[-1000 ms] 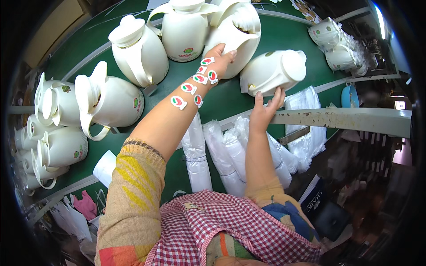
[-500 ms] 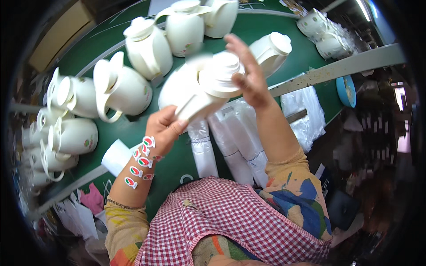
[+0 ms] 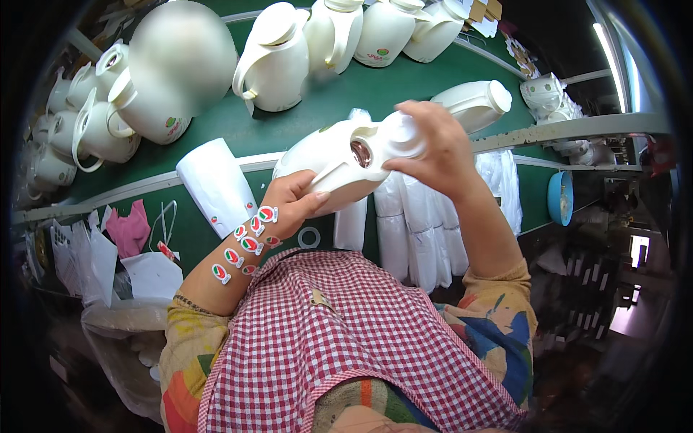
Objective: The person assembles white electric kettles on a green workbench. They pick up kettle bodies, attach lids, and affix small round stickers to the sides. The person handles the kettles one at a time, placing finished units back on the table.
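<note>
A cream-white thermos jug (image 3: 317, 154) lies tilted in front of me, its shiny inner liner showing through the round mouth. My left hand (image 3: 291, 206) is closed on the jug's handle, with several red and green stickers stuck along the wrist and forearm. My right hand (image 3: 439, 148), slightly smeared by motion, pinches a white stopper (image 3: 403, 136) beside the jug's mouth. Past this hand, another white jug (image 3: 473, 105) rests on its side.
More white jugs (image 3: 278, 68) line the green table (image 3: 325, 101). A metal rail (image 3: 577, 126) crosses at right, near a blue bowl (image 3: 560, 196). Bundled clear plastic bags (image 3: 426, 231) and a white sheet (image 3: 216, 180) lie close to me. A pink cloth (image 3: 130, 229) hangs at left.
The stopper has come off the jug's mouth in my right hand, exposing the liner. My left hand still holds the handle, and the view has shifted.
</note>
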A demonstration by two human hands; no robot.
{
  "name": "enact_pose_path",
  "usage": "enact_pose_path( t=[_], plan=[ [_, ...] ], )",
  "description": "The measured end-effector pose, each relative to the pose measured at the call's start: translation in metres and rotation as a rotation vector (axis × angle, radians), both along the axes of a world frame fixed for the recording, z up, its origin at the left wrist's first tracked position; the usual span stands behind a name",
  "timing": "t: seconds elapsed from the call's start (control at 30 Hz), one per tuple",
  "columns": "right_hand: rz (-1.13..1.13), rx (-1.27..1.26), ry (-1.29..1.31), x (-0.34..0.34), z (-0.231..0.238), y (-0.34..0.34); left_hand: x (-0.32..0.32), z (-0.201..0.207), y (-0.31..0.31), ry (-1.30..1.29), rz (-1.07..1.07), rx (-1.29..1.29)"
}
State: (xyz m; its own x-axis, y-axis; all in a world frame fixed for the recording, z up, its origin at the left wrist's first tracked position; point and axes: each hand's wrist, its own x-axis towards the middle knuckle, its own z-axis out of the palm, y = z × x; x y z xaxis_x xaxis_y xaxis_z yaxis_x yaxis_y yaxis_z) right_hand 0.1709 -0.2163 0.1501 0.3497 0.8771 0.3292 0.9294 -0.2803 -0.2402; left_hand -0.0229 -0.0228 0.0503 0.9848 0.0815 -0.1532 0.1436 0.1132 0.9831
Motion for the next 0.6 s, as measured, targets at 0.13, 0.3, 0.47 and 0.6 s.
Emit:
enact_pose_path(
  t=[0.13,0.3,0.47,0.6],
  plan=[
    [0.272,-0.054,0.081,-0.03,-0.013,0.032,-0.009,-0.015,-0.009,-0.005,-0.017,-0.022],
    [0.099,0.601,0.762,-0.044,-0.055,0.041,-0.016,-0.026,-0.007,-0.018,0.005,-0.004],
    [-0.096,0.441,0.918,-0.051,-0.082,0.031,-0.021,-0.035,-0.002,0.016,0.129,-0.104],
    [0.028,0.261,0.796,-0.045,-0.071,0.027,-0.024,-0.028,-0.001,-0.01,0.111,-0.112]
  ],
)
